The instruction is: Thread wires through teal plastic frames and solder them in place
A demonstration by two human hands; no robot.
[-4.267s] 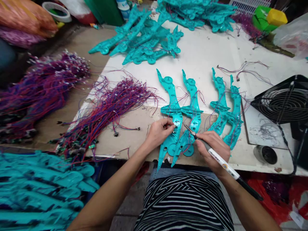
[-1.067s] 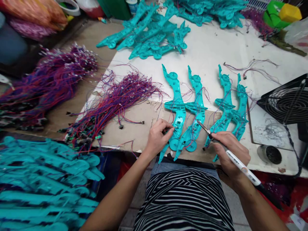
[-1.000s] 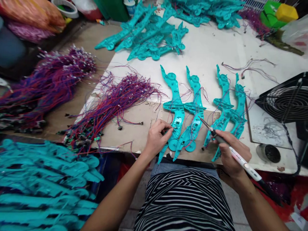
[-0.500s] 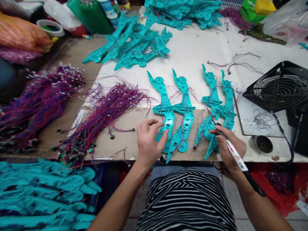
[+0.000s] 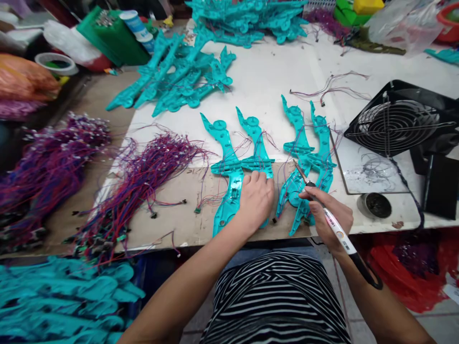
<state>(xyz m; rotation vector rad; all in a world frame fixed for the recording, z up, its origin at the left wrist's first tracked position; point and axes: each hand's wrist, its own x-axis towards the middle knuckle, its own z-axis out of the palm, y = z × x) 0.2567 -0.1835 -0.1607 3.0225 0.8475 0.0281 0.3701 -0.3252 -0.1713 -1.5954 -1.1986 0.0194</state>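
Observation:
My right hand (image 5: 330, 215) grips a soldering iron (image 5: 339, 231) with a white handle. Its bare tip points up and left, above two overlapping teal plastic parts (image 5: 324, 143). My left hand (image 5: 256, 198) lies over the lower half of another teal plastic part (image 5: 255, 136), fingers curled down onto it. The fingertips and whatever they pinch there are hidden beneath the hand. Just left of that hand lies a similar teal part (image 5: 225, 150) with a small dark component in its lower section. Thin red and blue wires (image 5: 211, 197) run beside these parts.
Wire bundles (image 5: 143, 181) spread over the table's left side. Teal parts are piled at the back (image 5: 247, 21) and lower left (image 5: 64, 296). A black fan (image 5: 398, 119) stands at right, near a metal plate (image 5: 376, 177) and a small round tin (image 5: 375, 205).
My left hand has moved right, from the first teal part onto the second, its fingers turning downward. My right hand keeps the soldering iron in much the same place. The view has shifted slightly.

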